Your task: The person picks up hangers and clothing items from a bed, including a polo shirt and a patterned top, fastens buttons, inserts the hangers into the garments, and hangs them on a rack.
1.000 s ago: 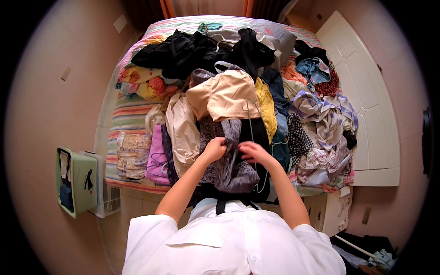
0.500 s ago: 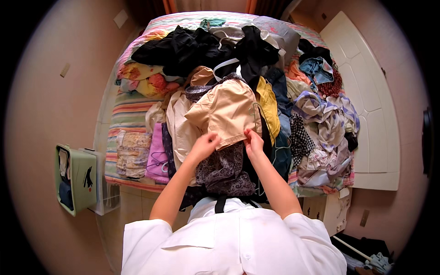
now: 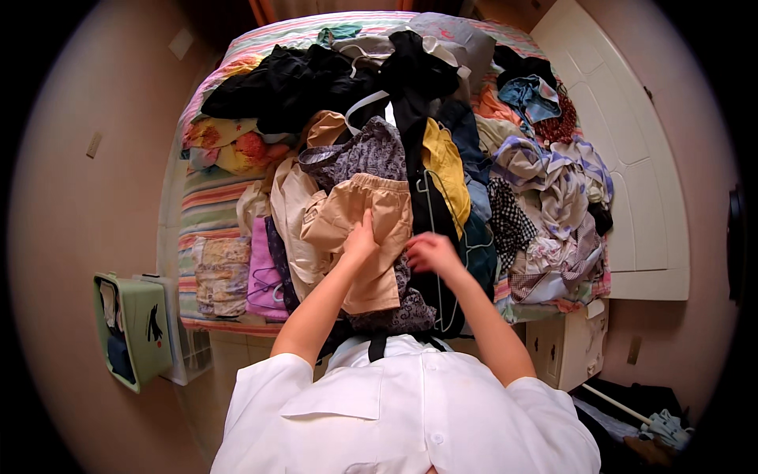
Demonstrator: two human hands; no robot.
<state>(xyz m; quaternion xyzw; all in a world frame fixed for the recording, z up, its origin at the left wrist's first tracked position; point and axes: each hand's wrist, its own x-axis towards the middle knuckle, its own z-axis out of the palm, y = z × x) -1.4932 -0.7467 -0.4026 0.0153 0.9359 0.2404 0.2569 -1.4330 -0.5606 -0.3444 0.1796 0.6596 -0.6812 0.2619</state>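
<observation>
A pair of tan shorts (image 3: 380, 272) with a gathered elastic waist lies on the pile in front of me, waistband at the far side. My left hand (image 3: 361, 241) rests on the shorts, fingers stretched toward the waistband. Just right of the shorts is my right hand (image 3: 433, 254), loosely open, slightly blurred and apparently holding nothing. Under the shorts spreads a dark patterned garment (image 3: 371, 152). Beside my right hand, a thin pale green hanger (image 3: 430, 197) lies over black cloth. A cream garment (image 3: 294, 213) is at the left of the shorts.
The striped bed (image 3: 213, 189) carries heaps of clothes: black garments (image 3: 292, 91) at the back, a yellow one (image 3: 446, 170) and a crumpled pile (image 3: 553, 197) on the right. A folded bundle (image 3: 225, 276) and purple cloth (image 3: 260, 272) lie front left. A green bin (image 3: 150, 332) stands left.
The tan shorts have come down toward me and now lie with the waistband visible. My left hand has left their lower edge and moved onto them; my right hand has let go.
</observation>
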